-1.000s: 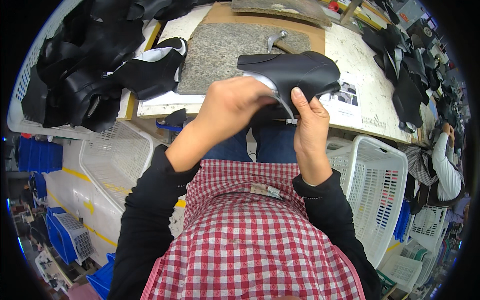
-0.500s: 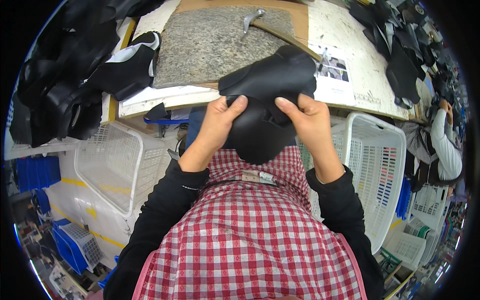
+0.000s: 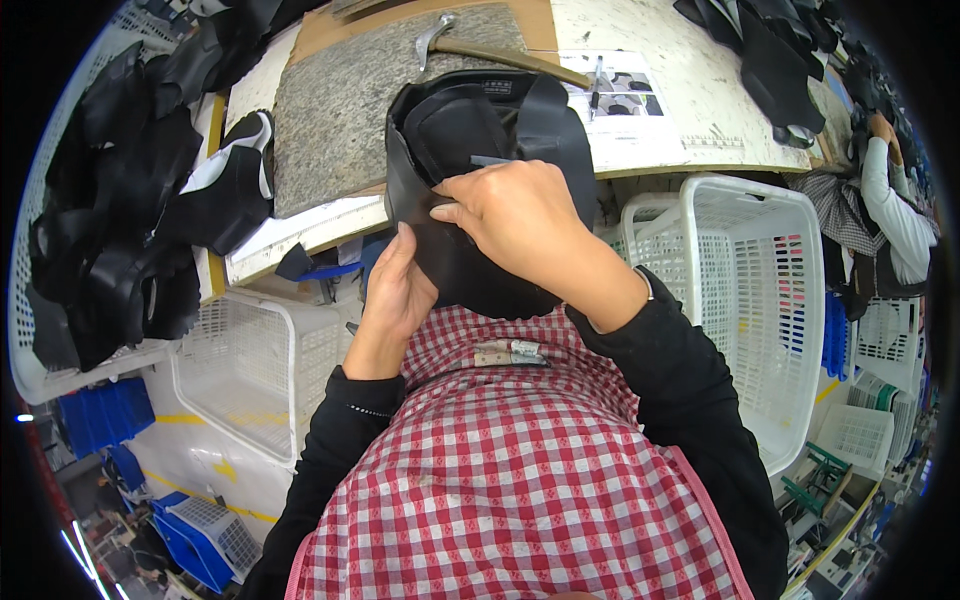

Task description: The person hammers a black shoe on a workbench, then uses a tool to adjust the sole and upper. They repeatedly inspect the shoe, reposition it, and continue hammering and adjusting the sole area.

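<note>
A black leather shoe upper is in front of me at the bench's near edge, its opening and inner lining turned up toward me. My left hand holds its lower left side, thumb in front and the other fingers mostly hidden. Across the upper lies my right hand, back of the hand up, with thumb and forefinger closed on the leather near the left edge of the opening. Beyond the upper, a hammer with a wooden handle rests on a grey stone slab.
Right of the slab lie a printed sheet and a pen. Black uppers are heaped at the left, with more at the far right. White plastic baskets stand below the bench. Another person's sleeve shows at right.
The upper has been turned so its opening now faces up. My right hand has crossed leftward over it, and my left hand has shifted lower on its left side.
</note>
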`<action>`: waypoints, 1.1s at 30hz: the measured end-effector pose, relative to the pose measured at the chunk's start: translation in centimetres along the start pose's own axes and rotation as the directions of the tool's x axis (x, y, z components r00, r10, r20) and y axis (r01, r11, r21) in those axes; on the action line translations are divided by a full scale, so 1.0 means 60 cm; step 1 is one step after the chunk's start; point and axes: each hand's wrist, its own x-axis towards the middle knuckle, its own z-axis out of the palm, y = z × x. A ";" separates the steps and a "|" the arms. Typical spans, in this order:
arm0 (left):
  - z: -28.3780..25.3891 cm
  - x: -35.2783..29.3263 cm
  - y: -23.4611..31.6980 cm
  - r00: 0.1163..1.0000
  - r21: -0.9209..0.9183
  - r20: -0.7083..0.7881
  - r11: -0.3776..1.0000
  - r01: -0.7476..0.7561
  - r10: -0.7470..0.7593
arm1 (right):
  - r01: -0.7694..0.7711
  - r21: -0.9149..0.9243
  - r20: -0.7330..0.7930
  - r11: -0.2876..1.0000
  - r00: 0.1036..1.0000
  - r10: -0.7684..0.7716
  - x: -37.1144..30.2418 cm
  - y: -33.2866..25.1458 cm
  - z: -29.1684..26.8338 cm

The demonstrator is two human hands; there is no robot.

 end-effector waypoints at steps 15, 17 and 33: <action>0.016 0.007 0.221 0.953 0.959 -0.279 0.013 0.282 -0.117 | -0.095 0.194 0.350 0.976 0.937 0.021 0.063 0.065 -0.019; 0.027 0.037 0.273 0.953 0.966 -0.217 0.190 0.178 0.210 | -0.069 0.210 0.348 0.975 0.938 -0.009 0.062 0.066 -0.019; 0.137 0.320 0.241 0.972 0.998 0.056 0.015 -0.054 -0.230 | 0.004 0.263 0.293 0.965 0.953 -0.084 0.062 0.069 -0.003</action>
